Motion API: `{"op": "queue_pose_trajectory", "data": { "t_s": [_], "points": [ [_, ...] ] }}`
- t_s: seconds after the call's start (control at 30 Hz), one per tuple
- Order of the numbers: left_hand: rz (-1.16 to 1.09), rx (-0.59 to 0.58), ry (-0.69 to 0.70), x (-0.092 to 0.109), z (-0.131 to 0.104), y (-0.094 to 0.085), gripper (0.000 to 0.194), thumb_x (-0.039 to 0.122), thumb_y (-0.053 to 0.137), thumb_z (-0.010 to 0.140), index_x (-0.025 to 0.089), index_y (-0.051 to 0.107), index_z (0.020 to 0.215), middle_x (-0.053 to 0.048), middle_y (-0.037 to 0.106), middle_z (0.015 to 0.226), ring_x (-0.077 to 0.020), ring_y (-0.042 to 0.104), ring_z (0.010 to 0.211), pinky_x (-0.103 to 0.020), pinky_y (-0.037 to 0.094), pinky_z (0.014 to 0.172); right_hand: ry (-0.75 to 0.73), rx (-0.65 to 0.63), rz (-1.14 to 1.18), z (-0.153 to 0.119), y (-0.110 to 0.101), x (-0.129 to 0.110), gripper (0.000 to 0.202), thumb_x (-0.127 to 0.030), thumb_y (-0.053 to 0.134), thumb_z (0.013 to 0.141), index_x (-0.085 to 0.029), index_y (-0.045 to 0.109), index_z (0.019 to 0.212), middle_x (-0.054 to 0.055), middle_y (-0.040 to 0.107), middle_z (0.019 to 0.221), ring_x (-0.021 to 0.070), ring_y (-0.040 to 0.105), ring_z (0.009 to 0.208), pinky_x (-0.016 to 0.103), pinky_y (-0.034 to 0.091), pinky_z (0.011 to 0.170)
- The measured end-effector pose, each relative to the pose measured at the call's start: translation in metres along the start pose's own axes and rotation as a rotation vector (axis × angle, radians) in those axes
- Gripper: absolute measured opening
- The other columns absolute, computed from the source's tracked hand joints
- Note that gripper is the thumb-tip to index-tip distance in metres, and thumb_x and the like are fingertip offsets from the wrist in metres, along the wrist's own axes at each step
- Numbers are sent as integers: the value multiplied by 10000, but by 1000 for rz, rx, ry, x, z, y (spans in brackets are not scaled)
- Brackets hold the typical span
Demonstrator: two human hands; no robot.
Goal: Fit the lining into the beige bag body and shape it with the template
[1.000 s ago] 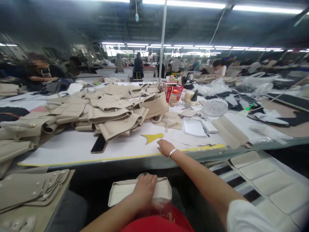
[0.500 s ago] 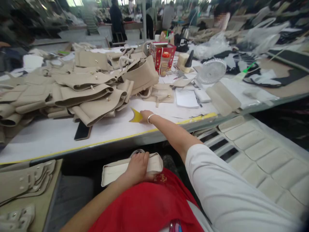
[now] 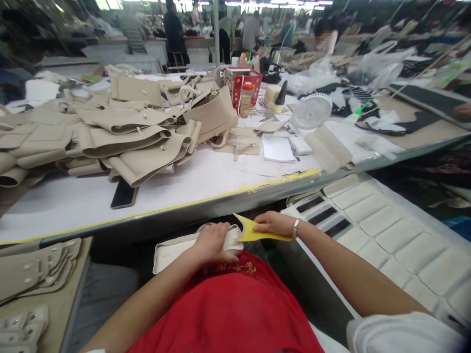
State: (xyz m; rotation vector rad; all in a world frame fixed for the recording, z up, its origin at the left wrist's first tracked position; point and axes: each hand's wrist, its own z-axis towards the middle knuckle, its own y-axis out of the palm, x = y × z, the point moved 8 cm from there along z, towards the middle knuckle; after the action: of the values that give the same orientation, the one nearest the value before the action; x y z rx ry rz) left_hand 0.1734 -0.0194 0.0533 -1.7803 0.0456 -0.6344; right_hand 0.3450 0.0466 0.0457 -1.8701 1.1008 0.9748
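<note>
My left hand (image 3: 211,243) is closed over a cream, box-shaped bag piece (image 3: 171,255) held just above my red apron (image 3: 228,309). A pinch of my right hand (image 3: 274,224) grips a flat yellow template (image 3: 250,230) with a curved notch at its left end. That notched end is right at the right end of the bag piece; whether the two touch I cannot tell. Part of the bag piece is hidden under my left hand and forearm.
Beige bag parts (image 3: 136,130) are heaped on the white-covered table (image 3: 206,181), with a phone (image 3: 124,193) near its edge. Behind stand a red gift bag (image 3: 253,81) and a small fan (image 3: 312,109). Cream panels (image 3: 390,230) lie at right, strapped pieces (image 3: 29,269) at left.
My right hand has come back from the tabletop with the yellow template, down to the right end of the bag piece. My left hand still holds the bag piece.
</note>
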Motion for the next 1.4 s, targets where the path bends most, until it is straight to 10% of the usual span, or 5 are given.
{"op": "queue_pose_trajectory", "data": {
  "t_s": [0.17,0.37,0.53,0.77,1.4],
  "points": [
    [-153,-104,9,-3,4,-7,769,593,653,547,206,469,1185,-89,575,1113,-277,550,976,-341,418,825,-165,-149,-439,13,37,-9,139,-301,698,641,-165,668,634,-3,607,580,129,536,606,240,394,673],
    [-747,-74,-34,-27,17,-9,431,455,552,729,165,532,1047,-78,624,1051,-220,574,956,-316,416,834,-387,-48,-1201,18,75,-31,472,-410,241,914,-141,617,816,115,650,794,222,600,761,319,400,687],
    [-995,-61,-291,-55,33,8,440,416,553,739,156,497,1089,-44,669,887,-217,585,923,-332,418,821,-489,3,-1341,14,81,-35,467,-417,176,925,-178,570,854,75,639,828,194,596,770,274,361,615],
    [-1371,-291,-232,-38,42,19,779,494,467,815,207,63,1416,-23,697,878,-210,578,997,-363,338,940,-526,1,-1328,14,79,-30,460,-407,166,934,-180,557,846,60,635,832,160,576,754,255,294,587],
    [-1413,-560,-439,-49,37,53,698,704,285,771,139,695,797,-63,692,861,-201,614,816,-296,428,845,-621,33,-1312,11,92,-35,435,-381,220,935,-178,576,790,42,640,773,138,578,707,256,266,551]
  ]
}}
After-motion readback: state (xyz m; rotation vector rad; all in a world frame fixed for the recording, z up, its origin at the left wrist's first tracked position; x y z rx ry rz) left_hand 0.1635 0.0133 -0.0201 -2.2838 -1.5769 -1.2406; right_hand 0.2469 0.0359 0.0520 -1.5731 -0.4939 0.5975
